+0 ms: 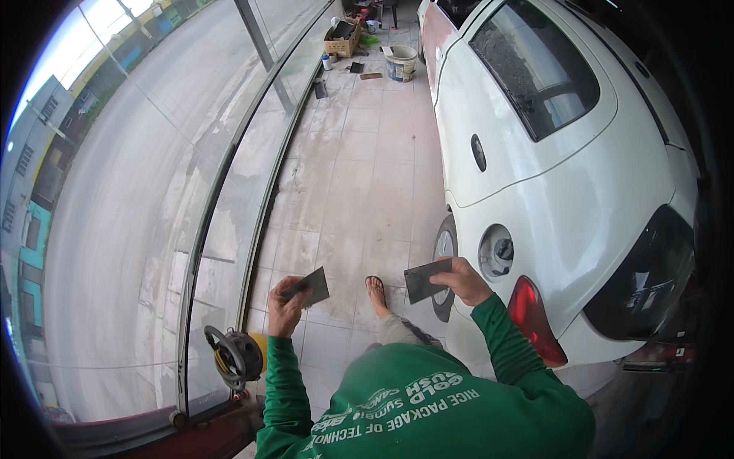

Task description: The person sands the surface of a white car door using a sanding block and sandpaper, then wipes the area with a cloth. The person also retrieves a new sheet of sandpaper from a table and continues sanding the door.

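Observation:
My left hand (285, 307) is closed on one edge of a thin, dark, flat plate (316, 288), rectangular like a putty spreader. A second dark plate (419, 282) of the same kind is pinched in my right hand (464, 281), thumb on top. Both hands are raised in front of my body, well apart, and the plates do not touch. Close beyond my right hand stands a white car (527, 222). Its round fuel filler recess (498, 252) is uncovered, and a red tail light (533, 321) sits near my right forearm.
A glass partition with a metal frame (229, 164) runs along the left. A yellow-and-black machine with a hose (237, 357) stands beside my left arm. Farther ahead on the tiled floor (355, 183) are a stained bucket (401, 64), a cardboard box (343, 46) and scattered small items.

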Demonstrator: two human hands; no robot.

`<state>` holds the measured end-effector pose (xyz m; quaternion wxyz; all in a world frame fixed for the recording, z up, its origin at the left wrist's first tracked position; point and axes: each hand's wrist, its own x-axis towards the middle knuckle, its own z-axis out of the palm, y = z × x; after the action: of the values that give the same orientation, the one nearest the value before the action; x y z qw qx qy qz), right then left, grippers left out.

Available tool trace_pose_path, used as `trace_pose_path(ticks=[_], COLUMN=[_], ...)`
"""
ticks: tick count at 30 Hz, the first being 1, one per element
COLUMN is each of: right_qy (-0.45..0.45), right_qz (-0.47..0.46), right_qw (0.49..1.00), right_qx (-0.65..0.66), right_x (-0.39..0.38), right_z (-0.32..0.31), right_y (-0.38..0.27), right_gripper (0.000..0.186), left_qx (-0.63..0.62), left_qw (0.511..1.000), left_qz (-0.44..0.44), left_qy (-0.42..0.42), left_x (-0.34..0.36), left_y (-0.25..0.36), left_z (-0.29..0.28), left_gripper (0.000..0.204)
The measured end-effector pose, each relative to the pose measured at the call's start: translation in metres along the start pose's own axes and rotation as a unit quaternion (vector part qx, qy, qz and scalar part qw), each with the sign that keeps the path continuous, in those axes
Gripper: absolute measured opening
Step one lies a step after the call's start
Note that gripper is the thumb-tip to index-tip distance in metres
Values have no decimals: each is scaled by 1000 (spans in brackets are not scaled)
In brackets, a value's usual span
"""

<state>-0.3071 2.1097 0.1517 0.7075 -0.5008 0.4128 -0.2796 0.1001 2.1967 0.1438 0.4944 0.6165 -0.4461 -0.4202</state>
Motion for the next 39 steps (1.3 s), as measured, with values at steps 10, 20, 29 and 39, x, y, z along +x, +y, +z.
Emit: trace_pose_path(ticks=[10,20,29,39], right_qy=[-135,-280,-52,64], right_qz=[154,356,335,288], right_qw=[923,815,913,947], right_qx=[-327,-360,-229,-127], right_x=[189,211,315,514], right_z=[-114,-130,-157,-166], right_y=[42,24,216,149], right_gripper=[48,46,44,40], left_qx=[-372,164,341,220], left_qw=[868,781,677,743], left_qz=[-327,-396,-281,-281], left_qy=[-35,-454,-589,-566], left_x=[80,265,613,785], left_y=[-158,-75,-6,-205], left_z=[-108,-72,-20,-49], left_gripper=[67,35,43,52])
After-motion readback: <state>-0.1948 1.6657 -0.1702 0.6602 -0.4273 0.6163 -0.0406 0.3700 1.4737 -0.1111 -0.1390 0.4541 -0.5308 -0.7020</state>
